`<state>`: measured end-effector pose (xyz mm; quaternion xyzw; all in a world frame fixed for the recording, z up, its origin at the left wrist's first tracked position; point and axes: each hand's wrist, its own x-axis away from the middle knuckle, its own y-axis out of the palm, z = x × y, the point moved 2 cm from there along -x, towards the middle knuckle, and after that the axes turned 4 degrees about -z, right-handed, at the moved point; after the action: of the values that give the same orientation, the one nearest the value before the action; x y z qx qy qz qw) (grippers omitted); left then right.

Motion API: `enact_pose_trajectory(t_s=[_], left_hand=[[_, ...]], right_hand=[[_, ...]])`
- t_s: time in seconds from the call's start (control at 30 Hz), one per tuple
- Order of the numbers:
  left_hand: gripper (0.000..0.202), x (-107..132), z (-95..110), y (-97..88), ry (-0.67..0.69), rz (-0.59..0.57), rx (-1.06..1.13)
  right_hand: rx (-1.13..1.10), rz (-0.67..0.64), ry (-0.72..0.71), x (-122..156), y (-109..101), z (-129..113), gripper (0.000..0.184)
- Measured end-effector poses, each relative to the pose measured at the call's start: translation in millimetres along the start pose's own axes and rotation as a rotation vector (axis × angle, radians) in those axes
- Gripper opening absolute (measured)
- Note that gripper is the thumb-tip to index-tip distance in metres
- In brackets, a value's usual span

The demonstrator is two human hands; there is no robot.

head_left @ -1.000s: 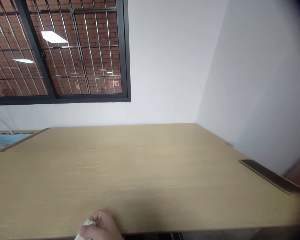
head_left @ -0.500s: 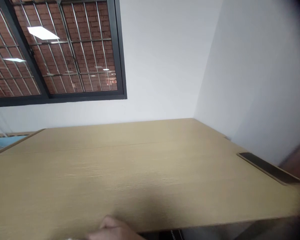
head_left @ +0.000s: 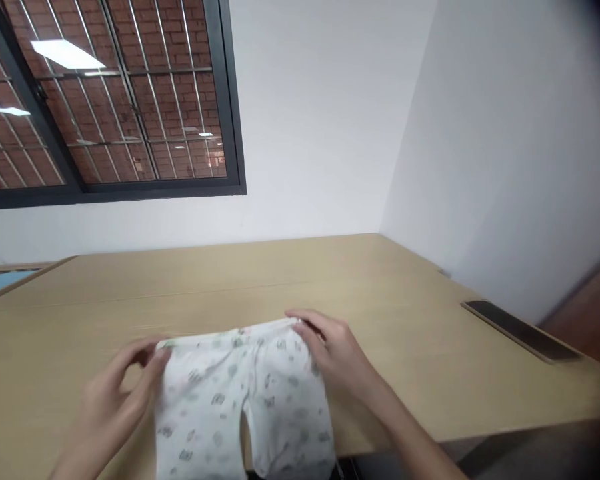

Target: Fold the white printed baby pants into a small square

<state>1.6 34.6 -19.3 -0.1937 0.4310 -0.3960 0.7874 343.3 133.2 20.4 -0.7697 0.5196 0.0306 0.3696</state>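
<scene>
Live from the wearer's head, this view looks forward and slightly down over the worktop [head_left: 410, 373], from close above its near edge! The far edge cuts across mid-frame (climbing a touch rightward), its far right corner right of centre, facing the white wall [head_left: 320, 120] and window [head_left: 155, 189]. Nearest the lens, down low: left hand [head_left: 115, 393], right hand [head_left: 341, 350]!

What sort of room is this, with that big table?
Maybe a workroom or office, though I can't be sure. It's indoors: there's a wide wood-coloured table, white walls, and a window showing metal bars and bricks.
</scene>
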Motion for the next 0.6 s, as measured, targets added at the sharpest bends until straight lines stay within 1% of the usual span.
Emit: enact_pose_trajectory(t_s=[0.03, 0.07, 0.1, 0.13, 0.2, 0.27, 0.33, 0.43, 0.5, 0.6], left_hand=[[0.037, -15, 3, 18.3, 0.025, -0.062, 0.038], [0.037, -29, 6, 38.6, 0.047, -0.155, 0.051], [0.036, -41, 7, 59.0, 0.054, -0.231, 0.034], [0.036, -50, 6, 78.8, 0.055, -0.278, -0.014], [0.034, -64, 3, 114.5, 0.066, -0.324, -0.07], [0.031, -71, -1, 143.6, 0.08, -0.338, -0.123], [0.03, -76, -5, 166.5, 0.081, -0.342, -0.183], [0.028, -85, -11, 192.9, 0.057, -0.343, -0.273], [0.027, -95, -15, 206.8, 0.032, -0.341, -0.33], [0.025, -112, -19, 222.5, -0.008, -0.331, -0.402]], right_hand=[[0.053, 0.006, 0.009, -8, -1, 15, 0.029], [0.11, 0.0, 0.018, -17, 0, 31, 0.03], [0.168, -0.022, 0.026, -24, 4, 48, 0.03], [0.229, -0.049, 0.031, -30, 8, 64, 0.032], [0.369, -0.069, 0.042, -41, 19, 91, 0.031], [0.499, -0.06, 0.063, -49, 30, 112, 0.028], [0.608, -0.042, 0.098, -56, 40, 128, 0.027], [0.707, -0.023, 0.147, -70, 50, 148, 0.026], [0.734, -0.012, 0.17, -81, 53, 161, 0.024], [0.771, 0.003, 0.198, -99, 56, 182, 0.023]])
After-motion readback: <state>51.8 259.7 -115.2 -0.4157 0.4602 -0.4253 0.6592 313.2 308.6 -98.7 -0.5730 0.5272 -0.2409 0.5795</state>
